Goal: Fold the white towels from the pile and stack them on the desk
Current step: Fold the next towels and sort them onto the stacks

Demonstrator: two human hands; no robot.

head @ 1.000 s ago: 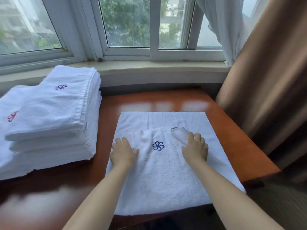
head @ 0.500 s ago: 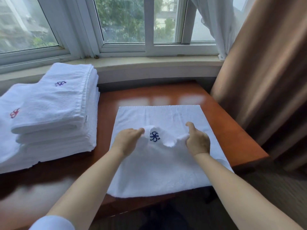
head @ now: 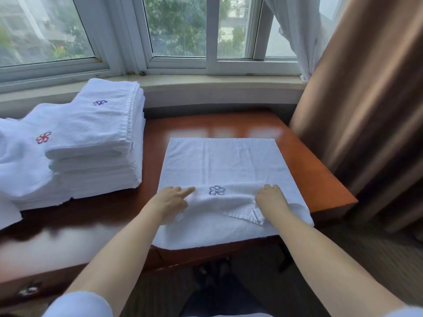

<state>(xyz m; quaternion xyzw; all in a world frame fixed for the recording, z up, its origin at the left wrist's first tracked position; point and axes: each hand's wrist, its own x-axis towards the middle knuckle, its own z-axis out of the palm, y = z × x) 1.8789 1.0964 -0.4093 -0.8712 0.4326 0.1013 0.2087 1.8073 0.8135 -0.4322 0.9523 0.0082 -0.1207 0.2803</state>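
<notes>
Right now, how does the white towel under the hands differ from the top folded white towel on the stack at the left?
The white towel under the hands lies mostly spread on the desk, with its near part folded over; the top folded towel is a compact rectangle resting on a stack. Both hands, left hand and right hand, grip the first; nothing touches the second. Both are white with a flower emblem.

1. Towel [head: 219, 161] at the desk's near edge: white terry cloth, matt, nubby; far part flatter weave, hemmed edge, woven label.
2. Folded stack [head: 96, 143] at the desk's left edge: same looped cotton, stitched flower logos.
3. Desk [head: 304, 170]: reddish wood, glossy varnish, reflects window.
4. Curtain [head: 366, 110]: brown fabric, slight sheen.
</notes>
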